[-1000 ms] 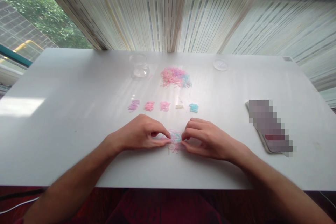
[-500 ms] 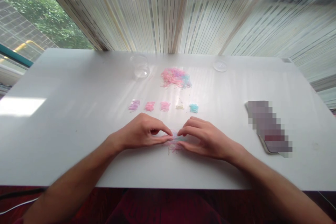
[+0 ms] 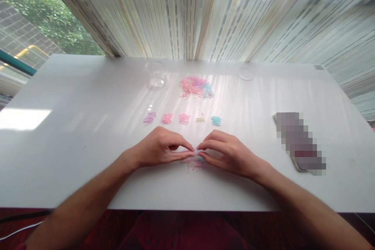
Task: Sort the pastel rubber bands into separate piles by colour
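My left hand (image 3: 165,146) is closed in a pinch, thumb against forefinger, over a small loose pile of pastel rubber bands (image 3: 195,166) near the table's front. My right hand (image 3: 228,151) faces it, its thumb and forefinger also pinched at the same bands. The fingertips almost meet and largely cover the thin band between them. Just beyond the hands lie sorted little heaps in a row: purple bands (image 3: 150,118), darker pink bands (image 3: 167,118), light pink bands (image 3: 184,118), pale yellow bands (image 3: 200,119) and turquoise bands (image 3: 216,120).
Farther back is a larger mixed heap of bands (image 3: 195,86). A clear round container (image 3: 156,81) stands to its left, and a clear lid (image 3: 246,73) lies to its right. A phone-like object (image 3: 300,140), blurred out, rests at the right on the white table (image 3: 88,93).
My right thumb and forefinger have closed from a wider gap into a pinch, nearer the left fingertips. My left hand has shifted very slightly to the right.
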A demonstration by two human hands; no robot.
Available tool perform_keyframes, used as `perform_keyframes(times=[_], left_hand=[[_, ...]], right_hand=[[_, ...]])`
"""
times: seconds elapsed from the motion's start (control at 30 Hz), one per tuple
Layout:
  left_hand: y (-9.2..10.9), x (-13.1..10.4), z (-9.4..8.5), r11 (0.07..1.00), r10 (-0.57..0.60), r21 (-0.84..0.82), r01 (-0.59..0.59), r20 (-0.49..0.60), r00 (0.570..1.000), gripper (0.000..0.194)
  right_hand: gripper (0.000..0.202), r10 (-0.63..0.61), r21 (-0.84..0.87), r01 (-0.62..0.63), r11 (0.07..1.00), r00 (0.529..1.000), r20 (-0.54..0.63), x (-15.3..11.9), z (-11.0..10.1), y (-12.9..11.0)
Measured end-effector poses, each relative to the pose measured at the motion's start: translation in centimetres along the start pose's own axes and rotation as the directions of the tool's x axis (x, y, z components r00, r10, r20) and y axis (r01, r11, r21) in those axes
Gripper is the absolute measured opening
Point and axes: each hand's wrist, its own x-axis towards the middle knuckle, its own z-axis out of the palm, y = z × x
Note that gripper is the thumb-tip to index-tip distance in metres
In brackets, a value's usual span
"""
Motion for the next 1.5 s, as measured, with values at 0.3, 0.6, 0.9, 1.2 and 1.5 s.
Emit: perform_keyframes(times=[0.3,0.6,0.9,1.2,1.5], left_hand=[[0.0,-0.1,0.0,0.999,-0.023,0.023,0.023,-0.002,1.0,0.01],[0.2,0.1,-0.1,0.999,-0.007,0.047,0.009,-0.032,0.999,0.009],[-0.1,-0.1,0.2,0.998,-0.009,0.066,0.014,-0.072,0.997,0.009],[-0.6,-0.3,-0.7,0.988,-0.004,0.151,0.025,-0.138,0.99,0.008],[-3.8,-2.2,-5.6,0.91,-0.269,0.226,0.347,-0.315,0.91,0.018]], right_hand=[[0.008,-0.002,-0.015,0.002,1.0,0.999,-0.049,0.0,-0.1,0.1],[0.006,0.002,-0.016,-0.003,1.0,0.998,-0.066,0.1,-0.1,-0.1],[0.006,0.025,-0.01,-0.026,1.0,0.996,-0.091,0.0,-0.1,-0.3],[0.006,0.031,-0.025,-0.033,0.999,0.994,-0.106,0.1,-0.1,-0.3],[0.011,0.035,-0.053,-0.039,0.998,0.997,-0.074,-0.1,-0.2,0.1]])
